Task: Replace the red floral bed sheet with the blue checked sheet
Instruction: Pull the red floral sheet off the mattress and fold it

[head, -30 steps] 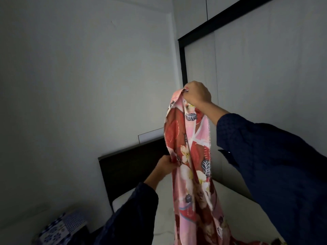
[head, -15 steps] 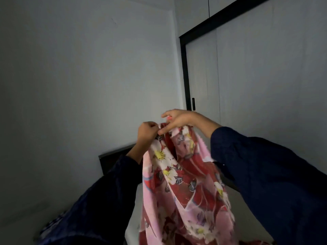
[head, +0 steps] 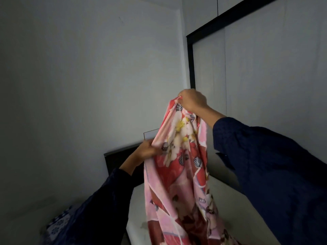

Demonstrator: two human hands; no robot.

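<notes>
The red floral sheet (head: 182,174) hangs in a long bunch in front of me, off the bed. My right hand (head: 192,100) is raised high and pinches its top edge. Lower and to the left, my left hand (head: 147,150) grips the sheet's left edge. The cloth trails down onto the bare white mattress (head: 235,214). A blue and white patterned cloth (head: 59,223), probably the blue checked sheet, lies at the lower left, mostly hidden by my left sleeve.
A dark headboard (head: 120,158) stands against the grey wall behind the mattress. A white wardrobe with a black frame (head: 190,59) fills the right side, close to the bed. The room is dim.
Half a second ago both hands met at the sheet's top. Since then my right hand has risen with the edge and my left hand has slid down the sheet's left side.
</notes>
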